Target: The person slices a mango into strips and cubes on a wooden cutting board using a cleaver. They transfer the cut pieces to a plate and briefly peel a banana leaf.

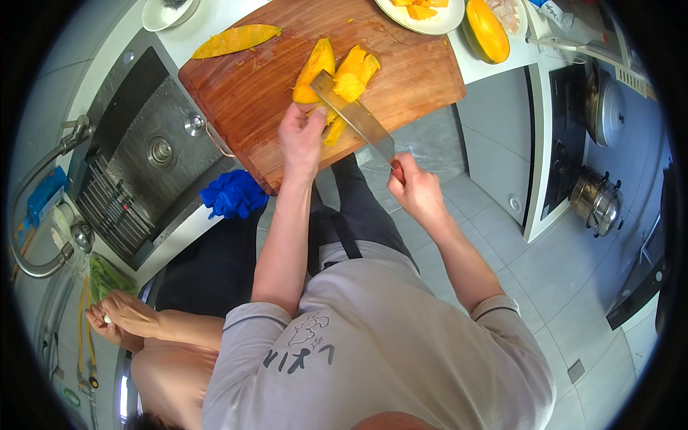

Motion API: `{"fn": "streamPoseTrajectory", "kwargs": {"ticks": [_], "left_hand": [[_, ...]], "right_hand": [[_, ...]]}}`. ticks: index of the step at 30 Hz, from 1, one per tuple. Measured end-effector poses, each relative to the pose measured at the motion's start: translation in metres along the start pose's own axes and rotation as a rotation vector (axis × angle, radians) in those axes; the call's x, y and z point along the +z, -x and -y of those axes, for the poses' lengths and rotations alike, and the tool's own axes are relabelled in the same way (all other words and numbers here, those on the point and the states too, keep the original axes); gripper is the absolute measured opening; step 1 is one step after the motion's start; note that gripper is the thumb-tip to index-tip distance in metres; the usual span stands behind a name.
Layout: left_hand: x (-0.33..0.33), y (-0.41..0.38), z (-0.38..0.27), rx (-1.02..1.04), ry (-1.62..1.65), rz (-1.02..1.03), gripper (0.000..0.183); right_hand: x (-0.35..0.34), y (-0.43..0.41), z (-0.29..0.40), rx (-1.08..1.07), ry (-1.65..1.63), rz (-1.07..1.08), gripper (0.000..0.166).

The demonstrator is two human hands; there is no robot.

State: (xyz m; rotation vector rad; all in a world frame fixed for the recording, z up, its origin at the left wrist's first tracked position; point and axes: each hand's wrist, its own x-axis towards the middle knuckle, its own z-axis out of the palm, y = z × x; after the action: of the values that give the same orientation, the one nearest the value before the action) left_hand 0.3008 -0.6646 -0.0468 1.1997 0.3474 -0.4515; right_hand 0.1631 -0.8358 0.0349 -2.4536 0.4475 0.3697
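My right hand is closed around the handle of a cleaver, whose blade reaches up-left over a wooden cutting board. The blade's tip end lies across the lower part of an orange-fleshed pumpkin wedge. My left hand has its thumb and fingers at that wedge's lower end, beside the blade; whether it grips the wedge is hard to tell. Just right of the wedge are cut pumpkin pieces, and a strip lies below the blade. A long pumpkin slice rests at the board's upper left.
A sink with a drying rack adjoins the board's left; a blue cloth sits by its corner. A plate of pumpkin pieces and a pumpkin half are upper right. Another person's hands are at lower left.
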Motion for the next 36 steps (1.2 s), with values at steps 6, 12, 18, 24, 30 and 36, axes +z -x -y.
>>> {"fn": "streamPoseTrajectory", "kwargs": {"ticks": [6,12,18,24,30,36], "left_hand": [[-0.004,0.0,0.003,0.017,0.006,0.021,0.017],[-0.005,-0.001,0.001,-0.036,0.114,0.021,0.017],[-0.006,-0.002,0.004,-0.014,0.034,0.033,0.018],[-0.008,0.002,0.007,-0.001,0.023,0.055,0.016],[-0.009,0.005,0.006,-0.044,0.077,0.053,0.013],[-0.009,0.006,0.009,-0.04,0.094,0.049,0.013]], "right_hand": [[0.022,-0.02,0.004,-0.063,0.08,-0.038,0.023],[0.031,-0.003,0.0,-0.086,0.04,-0.129,0.027],[0.034,0.0,-0.001,-0.074,0.047,-0.107,0.025],[0.047,-0.013,0.001,-0.066,0.093,-0.134,0.025],[0.046,0.003,0.001,-0.033,0.099,-0.167,0.025],[0.054,-0.008,0.006,-0.048,0.109,-0.188,0.023]]}}
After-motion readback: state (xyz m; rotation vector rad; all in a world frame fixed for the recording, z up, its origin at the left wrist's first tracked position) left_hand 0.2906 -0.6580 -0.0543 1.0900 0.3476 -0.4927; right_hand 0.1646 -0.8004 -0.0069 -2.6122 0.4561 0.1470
